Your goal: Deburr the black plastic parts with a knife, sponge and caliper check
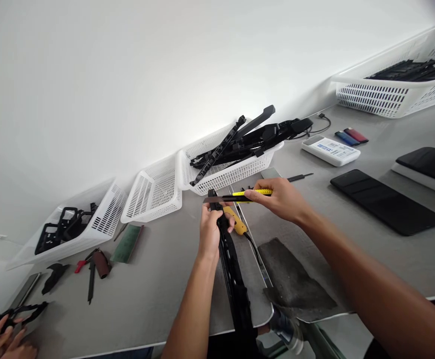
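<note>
My left hand (pixel 213 227) is closed around the upper end of a long black plastic part (pixel 234 284), which slants down toward me past the table's front edge. In my right hand (pixel 282 197) is a yellow-and-black utility knife (pixel 259 192), gripped by its handle. Its blade points left and lies across the top end of the black part, just above my left fingers. Whether the blade cuts into the plastic I cannot tell. Behind my left hand lies a yellow tool with a black cable (pixel 235 221), partly hidden.
White baskets (pixel 235 175) with black parts stand along the wall. A dark cloth (pixel 295 274), a black phone (pixel 385 199) and a white box-shaped device (pixel 331 149) lie to the right. Green sandpaper (pixel 127 243) is left. Another person's hands (pixel 8 339) hold a black part at lower left.
</note>
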`<state>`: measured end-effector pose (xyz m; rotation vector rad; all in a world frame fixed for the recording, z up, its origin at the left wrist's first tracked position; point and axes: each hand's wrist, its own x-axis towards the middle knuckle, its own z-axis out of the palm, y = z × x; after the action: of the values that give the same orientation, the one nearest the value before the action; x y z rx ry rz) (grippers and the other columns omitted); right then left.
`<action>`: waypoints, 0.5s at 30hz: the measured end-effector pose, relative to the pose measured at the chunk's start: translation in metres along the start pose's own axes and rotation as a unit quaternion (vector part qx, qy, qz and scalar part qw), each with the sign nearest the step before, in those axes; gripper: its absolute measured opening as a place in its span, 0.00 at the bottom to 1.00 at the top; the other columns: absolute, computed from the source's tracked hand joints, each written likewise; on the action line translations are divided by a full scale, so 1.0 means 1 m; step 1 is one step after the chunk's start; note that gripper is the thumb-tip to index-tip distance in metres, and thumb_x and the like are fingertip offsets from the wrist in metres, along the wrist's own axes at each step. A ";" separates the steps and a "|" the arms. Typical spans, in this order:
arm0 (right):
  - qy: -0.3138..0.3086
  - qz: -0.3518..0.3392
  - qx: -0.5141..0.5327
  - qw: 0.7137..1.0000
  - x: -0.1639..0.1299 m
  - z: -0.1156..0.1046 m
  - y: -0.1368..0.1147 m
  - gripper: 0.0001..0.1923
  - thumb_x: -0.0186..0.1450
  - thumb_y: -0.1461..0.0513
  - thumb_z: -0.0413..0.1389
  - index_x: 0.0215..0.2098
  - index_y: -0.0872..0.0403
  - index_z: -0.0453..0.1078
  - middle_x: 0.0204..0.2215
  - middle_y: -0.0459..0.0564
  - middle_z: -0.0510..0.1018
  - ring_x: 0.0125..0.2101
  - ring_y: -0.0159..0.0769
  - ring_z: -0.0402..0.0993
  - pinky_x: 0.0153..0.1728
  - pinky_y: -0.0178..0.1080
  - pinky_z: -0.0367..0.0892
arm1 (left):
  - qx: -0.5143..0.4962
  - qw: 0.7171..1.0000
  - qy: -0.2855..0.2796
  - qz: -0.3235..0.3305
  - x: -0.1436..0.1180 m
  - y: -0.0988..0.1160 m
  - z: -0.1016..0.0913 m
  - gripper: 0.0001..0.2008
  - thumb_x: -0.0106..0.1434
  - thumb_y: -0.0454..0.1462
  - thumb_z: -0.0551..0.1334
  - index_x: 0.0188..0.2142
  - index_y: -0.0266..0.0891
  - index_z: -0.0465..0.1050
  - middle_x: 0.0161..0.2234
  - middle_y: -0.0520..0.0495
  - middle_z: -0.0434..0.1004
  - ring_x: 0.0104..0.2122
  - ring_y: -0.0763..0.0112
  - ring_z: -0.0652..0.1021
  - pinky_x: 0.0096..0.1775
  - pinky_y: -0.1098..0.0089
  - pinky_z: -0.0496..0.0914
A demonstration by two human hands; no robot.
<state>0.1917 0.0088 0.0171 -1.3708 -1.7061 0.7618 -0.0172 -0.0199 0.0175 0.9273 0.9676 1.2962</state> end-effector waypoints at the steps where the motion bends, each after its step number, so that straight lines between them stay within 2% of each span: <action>1: -0.003 -0.002 -0.004 1.000 0.000 0.001 0.000 0.34 0.67 0.34 0.55 0.23 0.52 0.71 0.18 0.44 0.66 0.21 0.32 0.58 0.24 0.39 0.49 | 0.015 1.000 0.003 0.002 0.000 0.000 0.000 0.12 0.60 0.37 0.67 0.42 0.40 0.68 0.38 0.47 0.83 0.23 0.74 0.77 0.22 0.74 0.64; 5: 0.053 0.003 -0.030 0.998 0.000 0.004 0.002 0.31 0.69 0.37 0.56 0.23 0.52 0.71 0.17 0.44 0.66 0.20 0.32 0.58 0.24 0.39 0.49 | 0.027 1.000 -0.014 -0.005 0.001 0.004 0.001 0.19 0.62 0.43 0.71 0.49 0.39 0.73 0.44 0.43 0.84 0.29 0.72 0.80 0.27 0.73 0.69; 8: 0.103 0.004 -0.035 0.994 0.001 0.002 0.004 0.29 0.70 0.40 0.56 0.23 0.52 0.70 0.17 0.45 0.67 0.21 0.33 0.58 0.25 0.39 0.51 | -0.002 0.998 -0.054 -0.039 -0.001 0.007 0.003 0.21 0.63 0.43 0.70 0.53 0.40 0.72 0.45 0.42 0.83 0.26 0.74 0.78 0.25 0.73 0.68; 11: 0.072 -0.004 -0.010 0.997 0.001 -0.001 0.005 0.30 0.70 0.39 0.56 0.24 0.53 0.71 0.18 0.45 0.67 0.22 0.33 0.59 0.25 0.39 0.51 | -0.012 0.995 -0.086 -0.050 -0.003 0.005 0.003 0.17 0.63 0.40 0.67 0.50 0.41 0.71 0.45 0.44 0.83 0.20 0.77 0.73 0.20 0.74 0.63; 13: 0.036 -0.001 0.005 0.999 0.001 -0.002 0.005 0.31 0.69 0.37 0.56 0.24 0.53 0.72 0.18 0.44 0.67 0.21 0.32 0.58 0.24 0.39 0.50 | -0.007 0.996 -0.076 -0.035 -0.002 0.003 0.002 0.12 0.62 0.39 0.66 0.44 0.40 0.70 0.45 0.43 0.83 0.19 0.79 0.71 0.19 0.75 0.60; 15: 0.027 0.013 0.001 1.000 0.001 -0.003 0.005 0.32 0.68 0.36 0.56 0.23 0.53 0.71 0.18 0.44 0.66 0.21 0.32 0.57 0.24 0.39 0.49 | -0.005 0.999 -0.047 -0.019 -0.001 0.001 0.000 0.10 0.62 0.39 0.67 0.40 0.39 0.69 0.45 0.42 0.83 0.19 0.80 0.71 0.19 0.75 0.61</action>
<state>0.1964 0.0110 0.0146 -1.4021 -1.6494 0.7334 -0.0177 -0.0207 0.0187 0.9489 0.9000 1.2136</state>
